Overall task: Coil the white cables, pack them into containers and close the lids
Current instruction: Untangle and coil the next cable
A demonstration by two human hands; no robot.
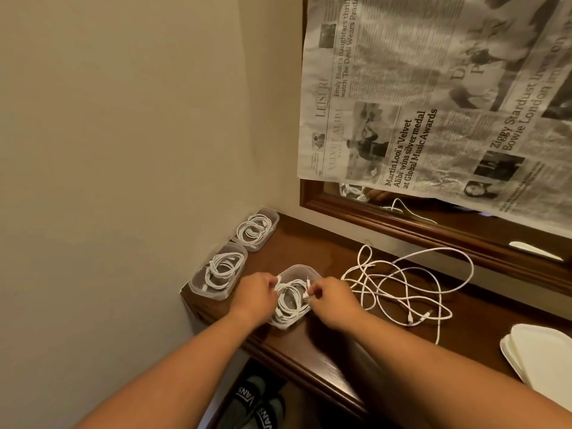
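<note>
The left grip (258, 292) and right grip (332, 297) each pinched the white coil (289, 301) in the open box (301, 268) near the bench (312, 243) edge. Just right of it, loose cables (402, 280) lay in a tangle. Farther back by the wall sat two more open boxes (198, 284), each holding a coil.

coiled white cable (289, 300) in open clear container (305, 270); loose cables (405, 289) beside.

Lids (541, 357): at 4 o'clock, cut by the right edge.
Shoes (257, 404): at 6 o'clock, cut by the bottom edge.
Newspaper (433, 88): small print unreadable; covers most of the mirror (448, 224).
Left hand (258, 294) fingertips: hidden behind its knuckles, at the coiled cable (289, 301).
</note>
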